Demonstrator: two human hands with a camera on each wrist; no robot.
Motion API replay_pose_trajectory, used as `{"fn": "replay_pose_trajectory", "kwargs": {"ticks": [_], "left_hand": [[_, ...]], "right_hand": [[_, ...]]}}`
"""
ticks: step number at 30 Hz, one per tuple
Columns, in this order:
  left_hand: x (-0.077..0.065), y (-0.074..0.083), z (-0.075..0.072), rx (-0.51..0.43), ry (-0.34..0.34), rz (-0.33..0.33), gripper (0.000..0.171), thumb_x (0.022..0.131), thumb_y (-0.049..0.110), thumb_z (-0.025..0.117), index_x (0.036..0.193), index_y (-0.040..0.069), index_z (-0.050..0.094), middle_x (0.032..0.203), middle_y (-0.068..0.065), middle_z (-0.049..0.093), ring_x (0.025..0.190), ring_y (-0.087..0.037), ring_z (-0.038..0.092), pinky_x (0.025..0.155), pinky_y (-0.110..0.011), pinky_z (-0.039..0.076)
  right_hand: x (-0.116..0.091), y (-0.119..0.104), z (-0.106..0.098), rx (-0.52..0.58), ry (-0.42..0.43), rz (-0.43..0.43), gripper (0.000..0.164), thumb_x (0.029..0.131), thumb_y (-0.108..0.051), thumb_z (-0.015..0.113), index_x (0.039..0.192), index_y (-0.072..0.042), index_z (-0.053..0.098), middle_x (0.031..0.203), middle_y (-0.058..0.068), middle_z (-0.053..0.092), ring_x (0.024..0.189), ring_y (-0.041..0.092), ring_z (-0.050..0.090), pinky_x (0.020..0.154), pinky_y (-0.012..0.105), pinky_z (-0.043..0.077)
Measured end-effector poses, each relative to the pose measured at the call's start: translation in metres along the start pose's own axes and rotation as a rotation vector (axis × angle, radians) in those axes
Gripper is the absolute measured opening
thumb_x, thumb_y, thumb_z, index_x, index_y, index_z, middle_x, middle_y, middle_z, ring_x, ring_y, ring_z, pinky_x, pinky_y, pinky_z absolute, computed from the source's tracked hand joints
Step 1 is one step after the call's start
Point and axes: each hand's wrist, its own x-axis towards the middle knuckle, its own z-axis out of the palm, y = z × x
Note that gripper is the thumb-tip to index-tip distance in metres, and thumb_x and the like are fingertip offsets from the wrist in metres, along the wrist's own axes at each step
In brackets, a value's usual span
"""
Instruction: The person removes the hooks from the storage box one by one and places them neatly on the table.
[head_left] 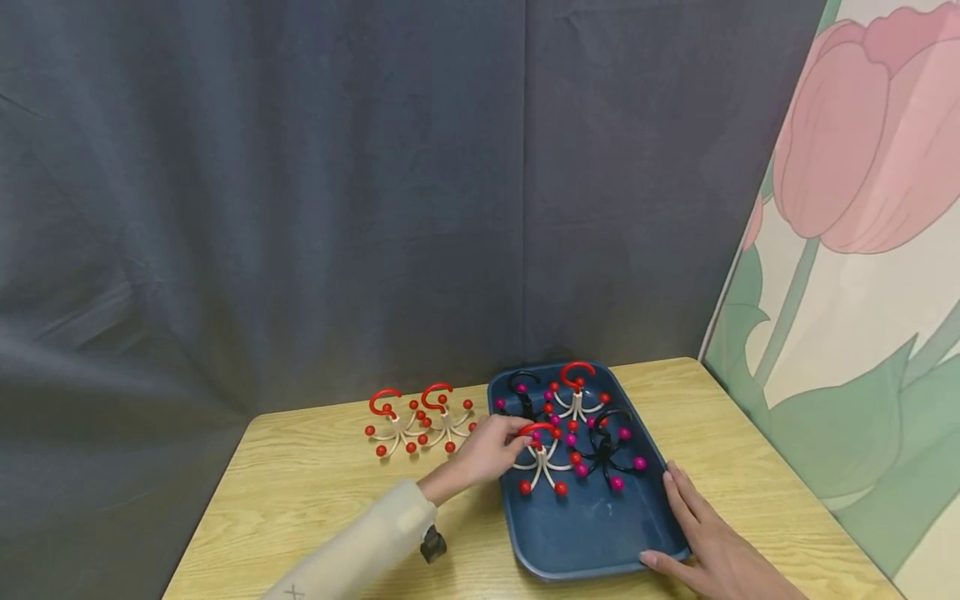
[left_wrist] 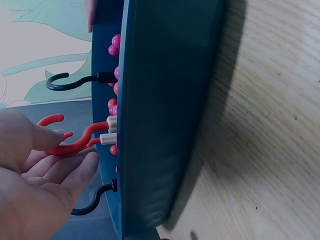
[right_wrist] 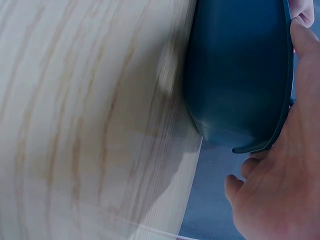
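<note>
My left hand (head_left: 489,450) pinches the red hook of a white claw hanger (head_left: 542,457) with red ball tips. That hanger stands in a dark blue tray (head_left: 573,537), its arms spread over the tray floor. In the left wrist view, thumb and fingers meet on the red hook (left_wrist: 75,146). My right hand (head_left: 708,533) lies against the tray's near right corner, its fingers straight along the side and the thumb at the front rim. Also inside the tray are a second white hanger (head_left: 577,405) and two black hangers with pink balls, one black hanger (head_left: 604,450) nearer the right hand.
Two more white hangers with red hooks, a left one (head_left: 394,427) and a right one (head_left: 446,423), stand on the wooden table (head_left: 300,500) left of the tray. A dark curtain (head_left: 337,208) hangs behind. A tulip-patterned panel (head_left: 862,275) borders the right side.
</note>
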Motion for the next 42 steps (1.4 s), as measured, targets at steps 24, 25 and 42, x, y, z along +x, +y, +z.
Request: {"fn": "replay_pose_trajectory", "kwargs": {"ticks": [24, 25, 42], "left_hand": [[-0.004, -0.011, 0.005, -0.175, 0.071, -0.035, 0.02, 0.1, 0.019, 0.073, 0.116, 0.011, 0.082, 0.106, -0.007, 0.082, 0.07, -0.004, 0.063, 0.053, -0.017, 0.04], [-0.004, -0.011, 0.005, -0.181, 0.08, -0.037, 0.02, 0.1, 0.02, 0.073, 0.116, 0.012, 0.082, 0.107, -0.006, 0.082, 0.073, -0.004, 0.065, 0.053, -0.017, 0.041], [-0.004, -0.013, 0.016, -0.196, 0.183, -0.03, 0.025, 0.099, 0.026, 0.075, 0.12, 0.013, 0.082, 0.115, -0.005, 0.082, 0.09, -0.005, 0.073, 0.061, -0.016, 0.046]], "right_hand": [[0.001, -0.003, 0.003, 0.008, -0.019, 0.014, 0.126, 0.086, -0.082, 0.061, 0.167, 0.001, 0.014, 0.173, 0.029, 0.012, 0.151, 0.054, 0.032, 0.111, 0.071, 0.043], [0.001, -0.003, 0.003, 0.014, -0.024, 0.023, 0.127, 0.086, -0.083, 0.061, 0.168, 0.0, 0.012, 0.173, 0.028, 0.011, 0.151, 0.053, 0.031, 0.111, 0.071, 0.043], [0.0, -0.001, 0.001, -0.015, 0.0, -0.002, 0.124, 0.088, -0.079, 0.062, 0.168, 0.0, 0.01, 0.174, 0.028, 0.011, 0.15, 0.054, 0.033, 0.11, 0.071, 0.044]]}}
